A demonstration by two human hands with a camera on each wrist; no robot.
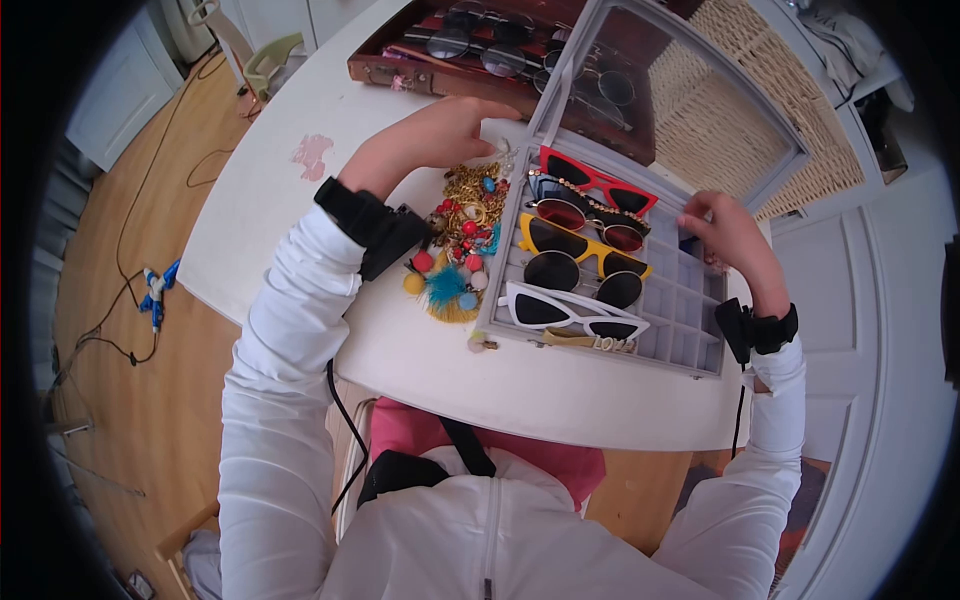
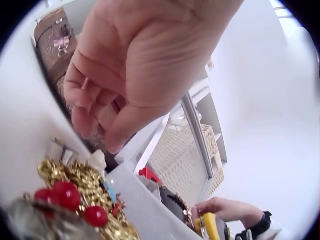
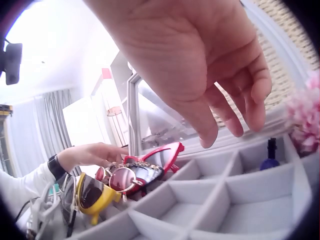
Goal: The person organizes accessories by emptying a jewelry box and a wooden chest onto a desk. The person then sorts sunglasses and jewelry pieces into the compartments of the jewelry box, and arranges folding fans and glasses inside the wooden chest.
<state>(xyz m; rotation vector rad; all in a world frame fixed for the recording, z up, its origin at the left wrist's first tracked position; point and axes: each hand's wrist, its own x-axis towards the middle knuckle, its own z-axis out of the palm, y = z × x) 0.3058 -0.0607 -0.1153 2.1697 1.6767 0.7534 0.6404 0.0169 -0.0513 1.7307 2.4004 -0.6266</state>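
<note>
My left hand (image 1: 440, 132) hovers beside the back left corner of a grey display box (image 1: 487, 318), its fingers loosely bent with nothing visible between them. Below it lies a heap of gold chains (image 2: 75, 175) with red beads (image 2: 66, 195) and coloured pom-poms. Over the box's right-hand compartments hangs my right hand (image 1: 728, 238), fingers relaxed and apart. A small dark blue bottle-like item (image 3: 270, 162) sits in the compartment beneath its fingertips. Red sunglasses (image 1: 605, 183), yellow sunglasses (image 1: 560, 240), white sunglasses (image 1: 570, 318) and several other pairs fill the box's left part.
The box's clear lid (image 1: 680, 90) stands raised at the back. Behind it, a brown case (image 1: 400, 75) holds more glasses. A woven basket (image 1: 740, 50) stands at the far right, and pink flowers (image 3: 305, 115) show at the box's edge. All this is on a white table (image 1: 260, 200).
</note>
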